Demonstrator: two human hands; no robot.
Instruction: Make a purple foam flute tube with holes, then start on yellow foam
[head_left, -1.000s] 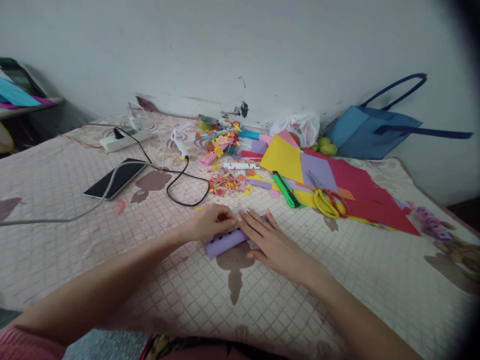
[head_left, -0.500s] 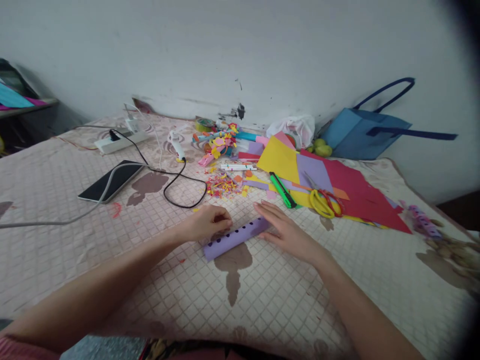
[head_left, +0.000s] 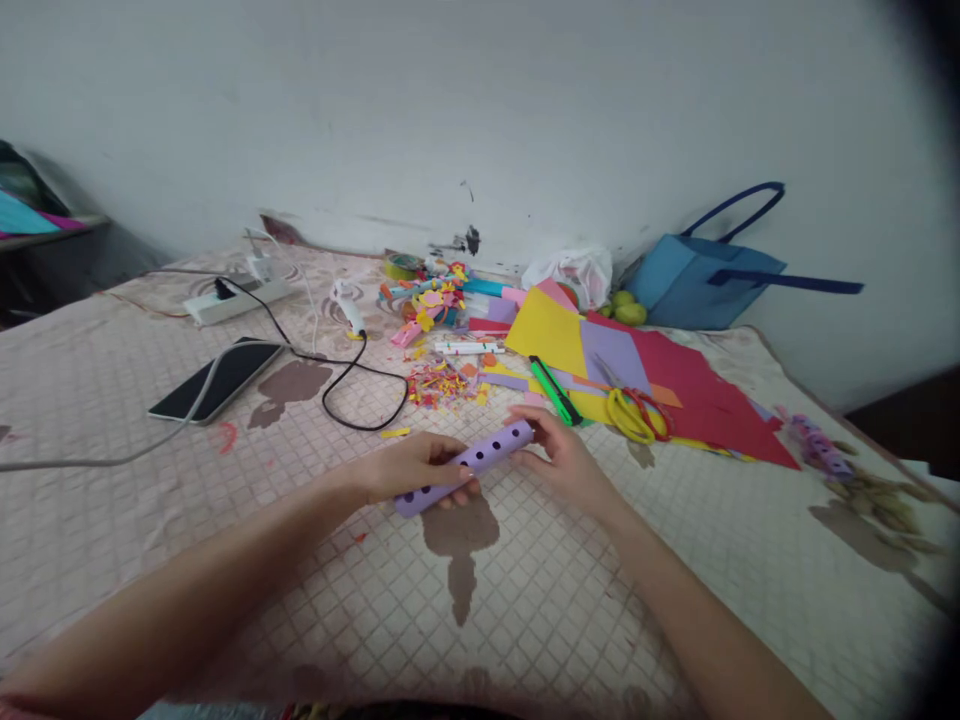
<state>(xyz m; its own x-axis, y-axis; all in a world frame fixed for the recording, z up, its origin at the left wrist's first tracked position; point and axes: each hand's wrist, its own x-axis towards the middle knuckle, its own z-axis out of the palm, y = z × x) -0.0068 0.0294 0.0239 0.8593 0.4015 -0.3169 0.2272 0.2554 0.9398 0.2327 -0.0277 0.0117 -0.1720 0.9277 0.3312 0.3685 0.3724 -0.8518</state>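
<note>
Head view: left hand (head_left: 409, 468) wraps the near-left end of a purple paper tube (head_left: 466, 466) with punched holes, and right hand (head_left: 564, 458) pinches the far-right end, probably so the roll stays closed. Tube is just above the quilted bedspread (head_left: 525, 600), roughly level, long axis running near-left to far-right, far end toward the green utility knife (head_left: 553, 390) and yellow scissors (head_left: 628, 414).
</note>
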